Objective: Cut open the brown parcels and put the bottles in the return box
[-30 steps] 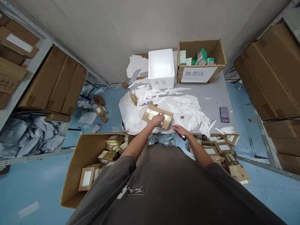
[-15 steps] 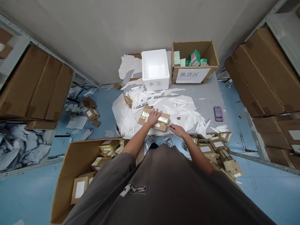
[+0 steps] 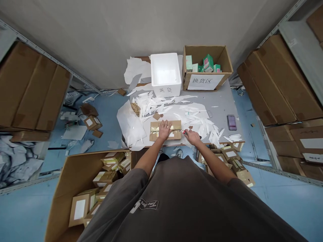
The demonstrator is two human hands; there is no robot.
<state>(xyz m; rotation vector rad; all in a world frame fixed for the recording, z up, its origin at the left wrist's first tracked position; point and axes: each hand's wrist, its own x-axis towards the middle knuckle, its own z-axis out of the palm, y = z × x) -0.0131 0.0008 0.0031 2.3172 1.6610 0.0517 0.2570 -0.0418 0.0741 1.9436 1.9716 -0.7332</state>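
A small taped cardboard box (image 3: 154, 135) lies on the paper-strewn table, its long side roughly along the front edge. My left hand (image 3: 165, 130) rests flat on top of it, fingers spread, covering part of the tape and a white label. At the box's right end, my right hand (image 3: 192, 137) is closed around a red and black box cutter (image 3: 183, 132). The cutter's tip points at the taped seam; whether the blade touches it is too small to tell. A small brown cardboard scrap (image 3: 156, 116) sits just behind the box.
Behind stand a white foam box (image 3: 166, 90) and a carton (image 3: 186, 82) holding green packages. White paper scraps (image 3: 148, 104) cover much of the table (image 3: 222, 101). A phone (image 3: 231, 122) lies right. A large carton (image 3: 63, 181) of parcels is front left; more parcels (image 3: 230, 154) lie front right.
The box has turned from a slant to nearly square with the table edge. My left hand stays on it, and the right hand with the cutter has shifted slightly at its right end.
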